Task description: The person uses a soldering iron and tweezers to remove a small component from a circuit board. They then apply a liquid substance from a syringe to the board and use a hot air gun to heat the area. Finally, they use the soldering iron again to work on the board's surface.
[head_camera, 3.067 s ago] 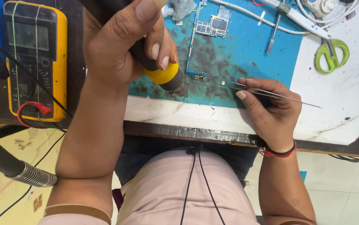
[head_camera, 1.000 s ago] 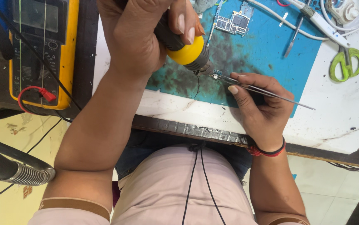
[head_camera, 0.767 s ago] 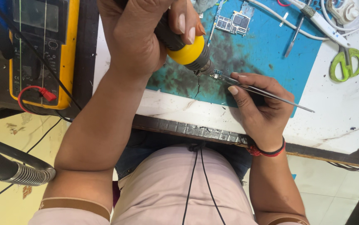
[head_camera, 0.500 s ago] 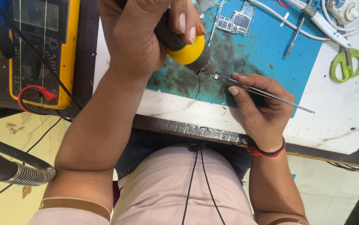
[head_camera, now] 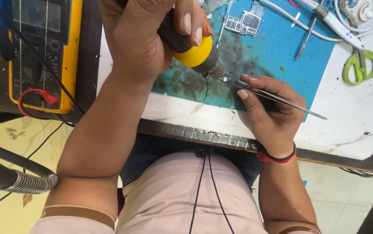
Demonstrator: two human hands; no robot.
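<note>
The left hand is wrapped tight around a black-handled tool with a yellow collar and metal nozzle, its tip pointed down at a tiny circuit part near the front edge of the stained blue work mat. The right hand pinches thin steel tweezers, whose points pin that part to the mat.

Nozzle tip and tweezer points sit almost touching, so a small slip could flick the part off the mat's front edge or nudge it askew. The right fingertips are near the nozzle; if it is hot, they risk a burn. A second small circuit board lies near the mat's far edge, and green-handled scissors on the white worktop to the right.
</note>
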